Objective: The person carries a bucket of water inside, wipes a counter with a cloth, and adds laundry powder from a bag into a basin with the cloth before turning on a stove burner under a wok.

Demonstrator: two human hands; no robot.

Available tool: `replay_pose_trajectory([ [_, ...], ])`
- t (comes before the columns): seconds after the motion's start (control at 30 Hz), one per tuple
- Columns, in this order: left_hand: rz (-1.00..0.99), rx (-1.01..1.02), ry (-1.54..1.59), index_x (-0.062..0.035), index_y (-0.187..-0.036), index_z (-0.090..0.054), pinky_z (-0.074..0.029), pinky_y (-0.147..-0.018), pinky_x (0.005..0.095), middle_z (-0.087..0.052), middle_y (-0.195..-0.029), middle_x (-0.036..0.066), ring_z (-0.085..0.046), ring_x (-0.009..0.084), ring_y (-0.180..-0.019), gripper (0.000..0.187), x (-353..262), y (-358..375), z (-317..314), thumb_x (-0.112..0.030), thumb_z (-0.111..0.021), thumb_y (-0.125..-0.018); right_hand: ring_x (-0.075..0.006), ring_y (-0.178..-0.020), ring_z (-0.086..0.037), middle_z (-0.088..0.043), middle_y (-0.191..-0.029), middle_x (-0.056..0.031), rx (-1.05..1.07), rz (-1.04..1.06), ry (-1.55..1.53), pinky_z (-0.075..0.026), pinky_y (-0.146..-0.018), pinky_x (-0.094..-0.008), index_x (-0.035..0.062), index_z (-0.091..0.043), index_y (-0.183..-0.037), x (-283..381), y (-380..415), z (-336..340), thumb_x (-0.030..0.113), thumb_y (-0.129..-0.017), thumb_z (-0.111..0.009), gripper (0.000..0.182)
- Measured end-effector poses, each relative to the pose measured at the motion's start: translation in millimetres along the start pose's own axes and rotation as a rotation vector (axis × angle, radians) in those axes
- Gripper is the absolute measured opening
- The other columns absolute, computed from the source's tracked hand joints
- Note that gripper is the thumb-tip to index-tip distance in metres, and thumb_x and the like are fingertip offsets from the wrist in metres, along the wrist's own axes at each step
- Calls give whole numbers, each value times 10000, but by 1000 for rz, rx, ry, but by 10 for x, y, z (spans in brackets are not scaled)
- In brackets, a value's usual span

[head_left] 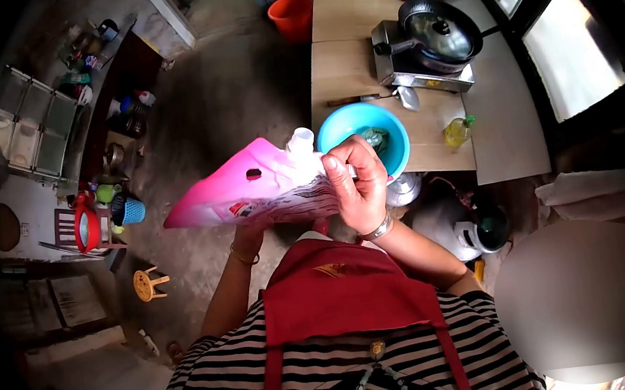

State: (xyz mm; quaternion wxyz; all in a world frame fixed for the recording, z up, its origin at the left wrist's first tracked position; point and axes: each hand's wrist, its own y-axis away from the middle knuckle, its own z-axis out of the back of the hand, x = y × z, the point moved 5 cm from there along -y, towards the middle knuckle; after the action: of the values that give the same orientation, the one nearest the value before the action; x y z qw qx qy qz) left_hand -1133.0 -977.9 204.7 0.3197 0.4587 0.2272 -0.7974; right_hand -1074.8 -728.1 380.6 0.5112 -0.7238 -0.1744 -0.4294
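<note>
A pink and white spouted pouch (250, 179) is held up in front of my apron, its white spout (301, 140) pointing up and away. My left hand (249, 233) grips it from below, with the fingers mostly hidden behind the film. On the other side, my right hand (361, 186) is closed, thumb and fingers pinching the pouch's corner beside the spout. Whether a cap is also in those fingers I cannot make out. Just beyond my right hand, a blue basin (328, 128) sits at the table edge, with a greenish item (376, 139) inside.
On the wooden table (344, 62) are a gas stove (391, 72) carrying a lidded wok (442, 33), a spatula (407, 98) and a bottle of yellow liquid (458, 132). A gas cylinder (441, 219) stands below. A red bucket (292, 18) and small stool (150, 284) are on the floor.
</note>
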Motion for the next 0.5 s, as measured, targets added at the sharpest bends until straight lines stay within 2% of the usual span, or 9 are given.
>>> replay_pose_trajectory([
  [0.07,92,-236,986,-16,-1201,-448,-358,-944,346,-516,-1163,103,-490,221,-1070,485,-80,-156,-92,20,-539,-726,-166,-582,-477,-494,-645,-57,-15,-6,48,-376,-531,-263,19,-549,-736,36,-7,7,70,-795,-613,101],
  [0.1,21,-248,918,3,-1231,-404,-321,-981,347,-475,-1209,80,-448,216,-1123,513,-97,-218,-59,5,-537,-735,-170,-589,-484,-500,-649,-58,-23,-24,56,-379,-533,-266,18,-552,-735,50,6,16,80,-792,-620,108],
  [0.13,93,-193,784,6,-1240,-392,-310,-987,347,-474,-1211,86,-438,220,-1139,541,0,-254,-38,6,-542,-721,-170,-591,-485,-499,-651,-58,-12,4,92,-379,-535,-266,17,-553,-736,115,2,15,81,-792,-620,109],
  [0.2,22,-199,851,10,-1232,-400,-317,-977,339,-472,-1208,82,-440,218,-1129,518,-49,-418,11,-4,-537,-733,-170,-595,-486,-498,-653,-59,4,53,169,-380,-540,-267,15,-553,-738,252,8,-1,83,-792,-620,110],
  [0.23,-62,-246,848,12,-1142,-481,-392,-895,315,-548,-1083,63,-518,187,-1012,423,-348,-483,87,16,-581,-731,-175,-604,-487,-499,-663,-64,0,20,152,-384,-553,-269,14,-553,-746,291,30,-28,79,-795,-614,101],
  [0.37,-68,-305,735,29,-1106,-503,-400,-886,308,-558,-1074,93,-525,188,-1006,367,-497,-480,384,42,-538,-741,-149,-655,-489,-504,-681,-53,-29,-174,60,-389,-599,-258,4,-548,-748,372,86,-194,51,-817,-576,88],
  [0.5,-109,-310,736,21,-1026,-510,-421,-790,282,-562,-945,66,-541,166,-874,252,-457,-390,673,-5,-515,-776,-118,-706,-471,-502,-749,-21,123,-373,-66,-379,-657,-239,7,-550,-812,226,302,-251,84,-852,-532,88],
])
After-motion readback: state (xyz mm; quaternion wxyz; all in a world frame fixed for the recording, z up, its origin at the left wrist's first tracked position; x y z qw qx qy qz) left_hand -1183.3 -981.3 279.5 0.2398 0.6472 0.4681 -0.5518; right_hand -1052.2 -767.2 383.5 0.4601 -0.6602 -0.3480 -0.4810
